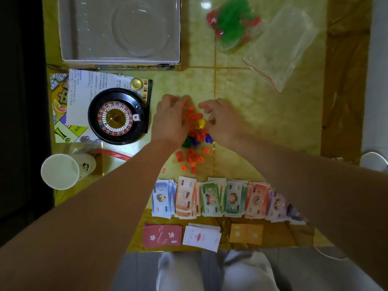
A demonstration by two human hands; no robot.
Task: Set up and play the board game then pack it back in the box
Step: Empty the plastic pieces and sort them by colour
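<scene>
In the middle of the desk (262, 122), a heap of small plastic game pieces (193, 135) lies right between the person's two hands. It is mostly orange, with some green and blue at its near side. The left grip (171, 118) sits against the heap's left flank, fingers curled down over its far end. The right grip (220, 120) closes in from the other side, fingers curled toward a yellow piece (201, 123) that stands on top of the heap just beside them. The fingertips are blurred, so I cannot tell whether either grip pinches a piece or only touches the heap. A scatter of loose orange pieces (190, 160) lies nearer the person, apart from both grips. To the left, a roulette wheel (117, 116) rests on a printed sheet (92, 82) and the folded board (60, 101), with a white die (136, 117) on its rim and a gold coin (136, 84) just beyond it. The open game box (126, 65) sits behind them, and a paper cup (60, 171) sits at the near left. At the far right lie a bag of green and red pieces (231, 19) and a clear zip bag (279, 49). Closest to the person runs a row of play money stacks (210, 198). In front of it are a red card deck (162, 236), a white card deck (201, 237) and an orange card deck (245, 233).
</scene>
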